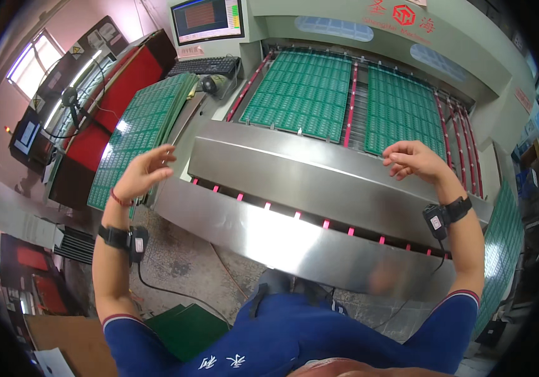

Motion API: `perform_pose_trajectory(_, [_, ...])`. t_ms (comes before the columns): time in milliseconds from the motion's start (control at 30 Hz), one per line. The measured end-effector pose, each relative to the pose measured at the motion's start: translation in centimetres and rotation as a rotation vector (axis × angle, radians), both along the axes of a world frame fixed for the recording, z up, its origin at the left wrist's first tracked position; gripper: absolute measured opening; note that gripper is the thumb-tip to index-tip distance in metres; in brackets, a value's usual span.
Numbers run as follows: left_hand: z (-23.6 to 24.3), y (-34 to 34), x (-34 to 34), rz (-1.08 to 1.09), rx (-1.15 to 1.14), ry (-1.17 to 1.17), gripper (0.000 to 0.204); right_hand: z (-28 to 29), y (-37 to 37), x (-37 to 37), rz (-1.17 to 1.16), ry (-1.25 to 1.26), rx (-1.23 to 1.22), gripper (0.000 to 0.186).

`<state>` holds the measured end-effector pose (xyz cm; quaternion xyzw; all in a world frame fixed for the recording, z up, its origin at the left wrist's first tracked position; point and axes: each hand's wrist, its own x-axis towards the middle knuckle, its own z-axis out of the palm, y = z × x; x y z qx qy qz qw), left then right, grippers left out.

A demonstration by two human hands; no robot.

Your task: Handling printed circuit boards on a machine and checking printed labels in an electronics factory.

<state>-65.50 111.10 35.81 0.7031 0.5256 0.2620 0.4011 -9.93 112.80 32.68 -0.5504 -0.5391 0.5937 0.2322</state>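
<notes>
left hand + right hand: empty, fingers apart | glossy green rectangular panel stack could slide imo; cause: stray bump

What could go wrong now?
The left hand might bump the stacked green circuit-board panels near it, and they could slide. Also, the black cable hanging from the left wrist device could perhaps snag on something when that arm moves.
</notes>
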Motion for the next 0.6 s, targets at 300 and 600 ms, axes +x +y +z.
perform_pose_trajectory(300, [-3.5,21.6,0.8,0.032,-0.323,-0.163,0.049,-5.9,10.0,-4.3,-0.232,0.087,-0.162,0.046])
perform_pose_trajectory(600, [-17.3,36.8,3.0,0.261,-0.528,-0.325,0.048,-13.3,19.1,-6.6,-0.493,0.212,-0.256,0.068])
